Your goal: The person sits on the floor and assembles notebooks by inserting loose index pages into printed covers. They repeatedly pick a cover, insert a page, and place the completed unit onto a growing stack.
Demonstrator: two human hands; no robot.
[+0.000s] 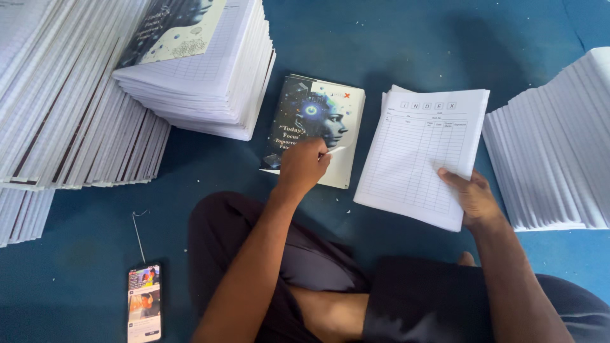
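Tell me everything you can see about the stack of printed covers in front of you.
The cover stack is a thin pile of glossy-looking sheets, dark with a bluish head graphic and white lettering, pale along the right and bottom margins. It lies flat on the blue floor, slightly tilted, between a tall paper stack and the index sheets. The left hand rests on its lower part, pinching the top sheet's edge.

A: Item 1, screens?
B: 1 phone (pixel 144 304), lower left on the blue floor, upright rectangle, lit screen showing 2 stacked colourful picture panels, a white strip at its bottom.
A: Item 2, packages, labels, signs?
B: None visible; only printed paper goods around.
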